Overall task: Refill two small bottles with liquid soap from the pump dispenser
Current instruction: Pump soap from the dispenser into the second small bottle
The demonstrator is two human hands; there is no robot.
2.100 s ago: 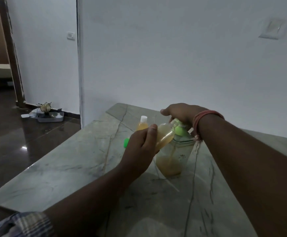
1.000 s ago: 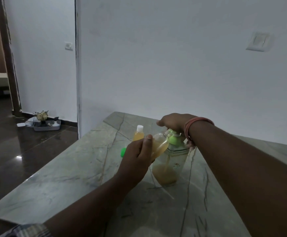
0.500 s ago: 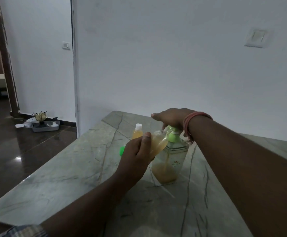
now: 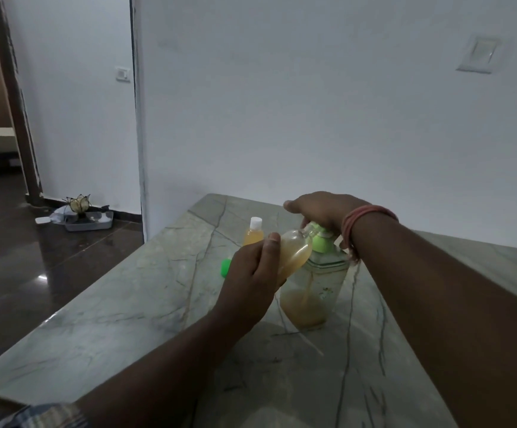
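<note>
A clear pump dispenser [image 4: 315, 282] with a green pump head [image 4: 322, 240] stands on the marble table [image 4: 127, 310], amber soap low inside it. My right hand [image 4: 325, 211] rests on top of the pump head. My left hand [image 4: 251, 282] grips a small clear bottle [image 4: 294, 251], tilted with its open neck up against the pump spout; it is partly full of amber soap. A second small bottle [image 4: 253, 234] with a white cap stands upright behind my left hand. A green cap [image 4: 226, 267] lies on the table to the left of that hand.
A white wall rises right behind the table's far edge. On the dark floor to the left, by a doorway, sits a grey tray with small objects [image 4: 87, 219]. The table's left edge runs diagonally toward me.
The camera has shifted a little between frames. My right hand's fingers have lifted and straightened over the pump head. The tilted bottle stays at the spout.
</note>
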